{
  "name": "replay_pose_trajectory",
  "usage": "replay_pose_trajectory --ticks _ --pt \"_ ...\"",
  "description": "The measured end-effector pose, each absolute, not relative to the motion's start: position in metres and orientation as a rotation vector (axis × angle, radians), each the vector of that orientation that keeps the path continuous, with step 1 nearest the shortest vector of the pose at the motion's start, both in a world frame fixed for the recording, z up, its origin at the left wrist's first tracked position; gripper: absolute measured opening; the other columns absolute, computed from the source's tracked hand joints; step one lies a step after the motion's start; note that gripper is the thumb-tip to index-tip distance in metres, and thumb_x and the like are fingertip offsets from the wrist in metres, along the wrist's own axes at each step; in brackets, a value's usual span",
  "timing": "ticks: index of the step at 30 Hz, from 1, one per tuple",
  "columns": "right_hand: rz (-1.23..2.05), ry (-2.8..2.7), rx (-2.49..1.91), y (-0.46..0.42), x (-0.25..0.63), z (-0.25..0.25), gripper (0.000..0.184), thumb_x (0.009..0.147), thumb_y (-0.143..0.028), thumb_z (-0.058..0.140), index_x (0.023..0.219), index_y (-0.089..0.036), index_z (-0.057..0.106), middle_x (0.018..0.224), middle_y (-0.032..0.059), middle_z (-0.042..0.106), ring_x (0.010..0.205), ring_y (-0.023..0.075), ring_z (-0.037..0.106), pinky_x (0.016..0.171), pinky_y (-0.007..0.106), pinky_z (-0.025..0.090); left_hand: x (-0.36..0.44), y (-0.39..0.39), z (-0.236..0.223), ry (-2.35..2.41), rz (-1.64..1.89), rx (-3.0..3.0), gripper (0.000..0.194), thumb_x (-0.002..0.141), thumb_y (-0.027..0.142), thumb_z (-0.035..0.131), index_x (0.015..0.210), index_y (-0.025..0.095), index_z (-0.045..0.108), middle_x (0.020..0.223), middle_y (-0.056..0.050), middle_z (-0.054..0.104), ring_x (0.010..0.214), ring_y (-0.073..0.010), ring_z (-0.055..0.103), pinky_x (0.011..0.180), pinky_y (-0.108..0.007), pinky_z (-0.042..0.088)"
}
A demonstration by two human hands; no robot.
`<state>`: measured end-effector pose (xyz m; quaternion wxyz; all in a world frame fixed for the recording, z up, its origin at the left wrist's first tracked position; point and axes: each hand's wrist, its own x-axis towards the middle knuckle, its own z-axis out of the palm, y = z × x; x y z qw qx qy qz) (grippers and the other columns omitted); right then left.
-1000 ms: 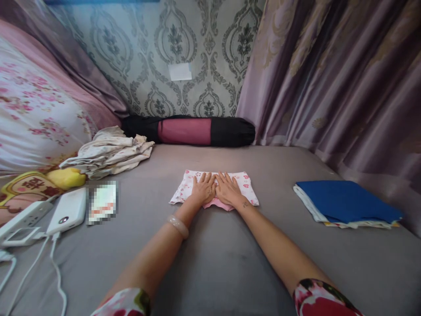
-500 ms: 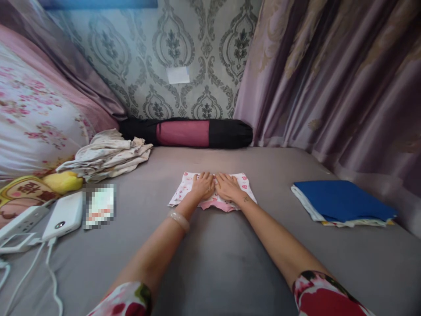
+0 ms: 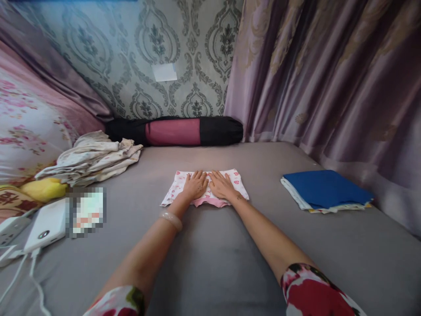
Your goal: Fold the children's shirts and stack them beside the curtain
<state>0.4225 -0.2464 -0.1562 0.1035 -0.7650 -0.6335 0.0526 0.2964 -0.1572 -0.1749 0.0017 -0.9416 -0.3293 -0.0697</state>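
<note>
A small white garment (image 3: 177,186) with pink and red prints and a pink trim along its near edge lies folded flat on the grey bed sheet (image 3: 210,254). My left hand (image 3: 196,185) rests palm down on its middle, fingers stretched out. Beside it, my right hand (image 3: 221,184) also lies flat on the cloth, fingers extended and pointing away from me. The hands cover the centre of the garment, and neither grips it.
Folded cloths with a blue one (image 3: 325,188) on top lie at the right. To the left are a crumpled pale cloth (image 3: 95,160), a white power bank (image 3: 48,226) with cables, a power strip (image 3: 11,230) and a yellow plush (image 3: 44,189). A black and pink roll bag (image 3: 173,131) lies against the wall.
The view has turned slightly to the right, so everything sits further left. Both hands remain flat on the garment, with little visible movement over it.
</note>
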Motion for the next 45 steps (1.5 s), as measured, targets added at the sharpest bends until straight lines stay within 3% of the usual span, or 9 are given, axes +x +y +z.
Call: replay_pose_trajectory --ticks 8,17,24,29,36,42,45 --pt "0.106 -1.817 -2.36 -0.262 0.438 -0.157 0.054 0.094 -0.031 0.026 0.144 -0.013 0.035 0.153 0.0109 0.028 0.141 0.0244 0.022 0.113 0.048 0.013 0.265 -0.153 -0.172 -1.14 -0.264 -2.846 0.048 0.097 0.041 0.025 0.133 0.017 0.046 0.141 -0.015 0.046 0.133 -0.0273 0.037 0.111 -0.055 0.02" --pt "0.064 -1.805 -2.333 -0.262 0.435 -0.161 0.054 0.093 -0.03 0.026 0.143 -0.014 0.037 0.152 0.0099 0.03 0.14 0.0242 0.023 0.113 0.05 0.014 0.264 -0.152 -0.179 -1.205 -0.329 -2.876 0.046 0.096 0.042 0.029 0.133 0.021 0.045 0.142 -0.014 0.045 0.133 -0.0277 0.037 0.11 -0.054 0.022" --pt "0.231 -1.838 -2.326 -0.263 0.445 -0.155 0.055 0.095 -0.032 0.022 0.146 -0.014 0.033 0.154 0.01 0.025 0.142 0.0219 0.02 0.114 0.046 0.012 0.257 -0.149 -0.168 -1.119 -0.277 -2.973 0.043 0.097 0.04 0.027 0.129 0.021 0.048 0.139 -0.013 0.049 0.131 -0.0244 0.04 0.109 -0.052 0.026" --pt "0.053 -1.736 -2.394 -0.275 0.465 -0.154 0.057 0.096 -0.034 0.02 0.145 -0.008 0.032 0.154 0.0139 0.024 0.142 0.0238 0.018 0.115 0.045 0.009 0.233 -0.139 -0.166 -1.249 -0.245 -2.917 0.044 0.097 0.041 0.028 0.134 0.021 0.044 0.145 -0.013 0.042 0.137 -0.0254 0.033 0.11 -0.053 0.024" --pt "0.127 -1.693 -2.461 -0.279 0.474 -0.165 0.06 0.096 -0.037 0.018 0.145 -0.004 0.03 0.154 0.0136 0.025 0.142 0.0249 0.019 0.114 0.041 0.016 0.216 -0.126 -0.187 -1.326 -0.33 -2.965 0.048 0.097 0.042 0.029 0.136 0.018 0.043 0.149 -0.013 0.036 0.14 -0.0238 0.028 0.111 -0.046 0.027" --pt "0.15 -1.713 -2.481 -0.277 0.475 -0.162 0.061 0.096 -0.037 0.018 0.145 -0.003 0.03 0.154 0.0143 0.025 0.142 0.0251 0.019 0.114 0.041 0.016 0.211 -0.125 -0.192 -1.271 -0.757 -2.923 0.04 0.094 0.036 0.035 0.121 0.015 0.056 0.138 -0.012 0.051 0.129 -0.0208 0.046 0.109 -0.036 0.035" --pt "0.134 -1.761 -2.48 -0.275 0.475 -0.158 0.061 0.095 -0.038 0.018 0.145 -0.005 0.031 0.153 0.0142 0.026 0.142 0.0253 0.018 0.115 0.046 0.009 0.207 -0.135 -0.185 -1.245 -0.916 -2.852 0.036 0.095 0.036 0.035 0.11 0.017 0.061 0.126 -0.011 0.06 0.116 -0.0199 0.055 0.102 -0.033 0.04"
